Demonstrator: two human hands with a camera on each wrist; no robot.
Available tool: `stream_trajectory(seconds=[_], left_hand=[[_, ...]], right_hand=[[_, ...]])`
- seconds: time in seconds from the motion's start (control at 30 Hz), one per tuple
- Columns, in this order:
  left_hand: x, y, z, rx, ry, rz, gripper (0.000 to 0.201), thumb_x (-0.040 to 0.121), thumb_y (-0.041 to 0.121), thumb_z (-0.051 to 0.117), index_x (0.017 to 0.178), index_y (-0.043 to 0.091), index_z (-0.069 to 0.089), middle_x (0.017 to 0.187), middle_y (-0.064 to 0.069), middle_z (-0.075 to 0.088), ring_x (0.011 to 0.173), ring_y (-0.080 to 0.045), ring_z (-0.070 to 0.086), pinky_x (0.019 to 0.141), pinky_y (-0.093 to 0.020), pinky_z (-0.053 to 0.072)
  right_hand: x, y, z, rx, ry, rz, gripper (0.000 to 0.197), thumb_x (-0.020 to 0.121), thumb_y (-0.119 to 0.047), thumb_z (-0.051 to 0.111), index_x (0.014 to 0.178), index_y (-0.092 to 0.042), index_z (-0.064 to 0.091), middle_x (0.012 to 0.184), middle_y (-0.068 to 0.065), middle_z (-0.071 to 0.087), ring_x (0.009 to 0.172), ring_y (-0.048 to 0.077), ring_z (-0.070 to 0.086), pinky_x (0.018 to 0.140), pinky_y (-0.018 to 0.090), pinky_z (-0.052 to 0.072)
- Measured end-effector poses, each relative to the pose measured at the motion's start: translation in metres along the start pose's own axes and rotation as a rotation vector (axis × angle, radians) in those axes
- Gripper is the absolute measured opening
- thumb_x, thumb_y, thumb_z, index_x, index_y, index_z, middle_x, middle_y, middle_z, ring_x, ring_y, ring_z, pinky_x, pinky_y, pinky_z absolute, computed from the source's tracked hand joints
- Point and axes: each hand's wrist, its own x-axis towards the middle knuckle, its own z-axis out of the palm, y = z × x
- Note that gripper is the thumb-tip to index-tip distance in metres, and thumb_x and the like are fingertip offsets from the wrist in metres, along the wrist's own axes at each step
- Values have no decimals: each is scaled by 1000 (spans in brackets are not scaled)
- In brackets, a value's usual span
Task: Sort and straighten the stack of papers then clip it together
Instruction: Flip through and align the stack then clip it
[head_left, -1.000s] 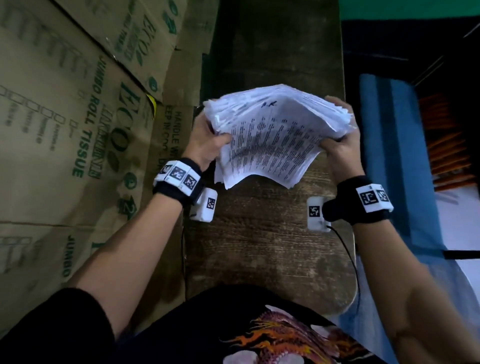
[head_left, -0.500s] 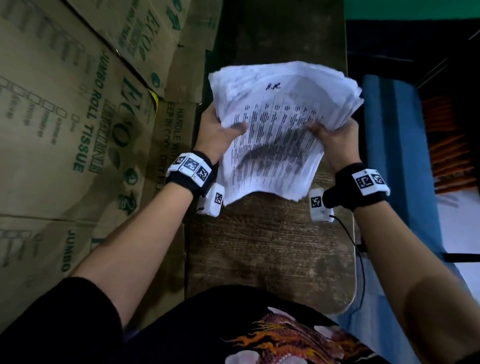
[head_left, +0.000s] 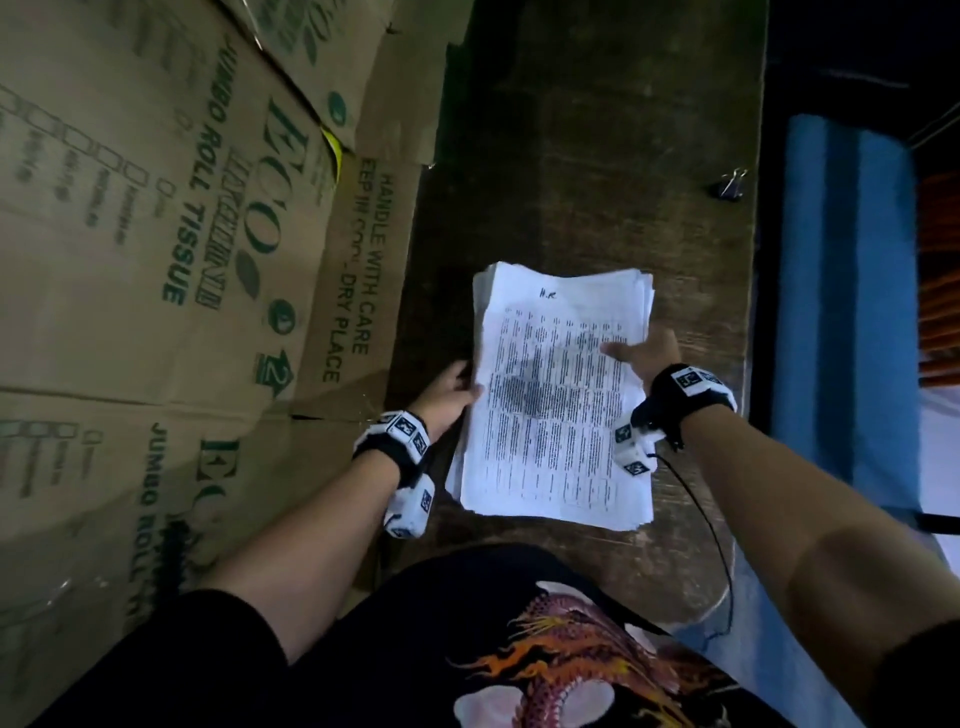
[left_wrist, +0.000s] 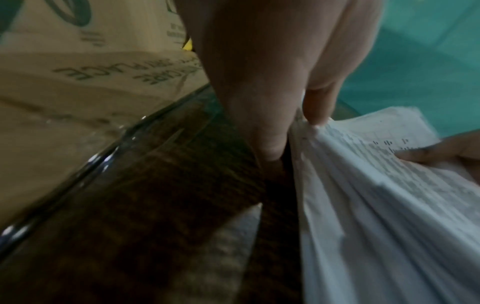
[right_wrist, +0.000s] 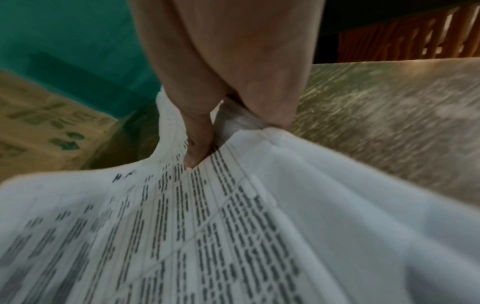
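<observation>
The cardboard boxes (head_left: 156, 234) at left look flattened, so nothing is visibly in them. The left hand (head_left: 448, 397) pinches the stack of papers (head_left: 561, 405) at its left edge; the right hand (head_left: 647, 353) grips the right edge, thumb on top. The stack lies on the counter (head_left: 597, 156), roughly squared (edges slightly fanned). The clip (head_left: 729, 183) sits unused, well apart.

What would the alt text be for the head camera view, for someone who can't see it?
A stack of papers lies on a dark wooden table, the left hand at its left edge and the right hand holding its right side. A binder clip sits far right; cardboard boxes stand left.
</observation>
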Motion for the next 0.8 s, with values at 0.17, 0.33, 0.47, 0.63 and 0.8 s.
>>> stream_trajectory(seconds=[0.17, 0.33, 0.47, 0.63, 0.8], left_hand=[[1, -27, -12, 23, 75, 10, 50, 94, -10, 43, 141, 7, 39, 121, -9, 51, 109, -17, 47, 88, -27, 40], [-12, -43, -19, 192, 66, 39, 52, 81, -8, 63, 129, 6, 50, 112, -7, 57, 102, -17, 53, 87, -27, 43], [-19, -67, -26, 345, 35, 2, 50, 73, 1, 75, 118, 9, 56, 106, -9, 64, 98, -24, 60, 88, -34, 50], [-32, -83, -30, 371, 42, -30, 48, 70, -7, 69, 114, 9, 60, 108, -15, 67, 101, -28, 63, 88, -39, 51], [-35, -93, -32, 327, 48, -26, 46, 71, -2, 70, 115, 7, 61, 109, -17, 68, 103, -32, 65, 88, -43, 52]], right_hand=[[-1, 1, 1, -208, -2, 24, 100, 68, -40, 85, 144, -2, 32, 142, 21, 48, 128, 38, 49, 103, 49, 44], [-42, -34, 13, -896, 137, -382, 82, 86, -35, 68, 150, -14, 21, 155, 17, 22, 140, 41, 24, 110, 57, 24], [-85, -35, 69, -1078, -359, -1142, 49, 83, -19, 71, 130, -22, 57, 142, 4, 48, 128, 31, 43, 98, 51, 38], [-113, -15, 124, -1460, -755, -1367, 55, 78, -16, 75, 130, -20, 56, 139, 3, 53, 133, 33, 42, 97, 55, 34], [-113, -12, 134, -1789, -708, -1393, 57, 87, -18, 67, 140, -20, 45, 152, 8, 35, 145, 33, 24, 109, 58, 16]])
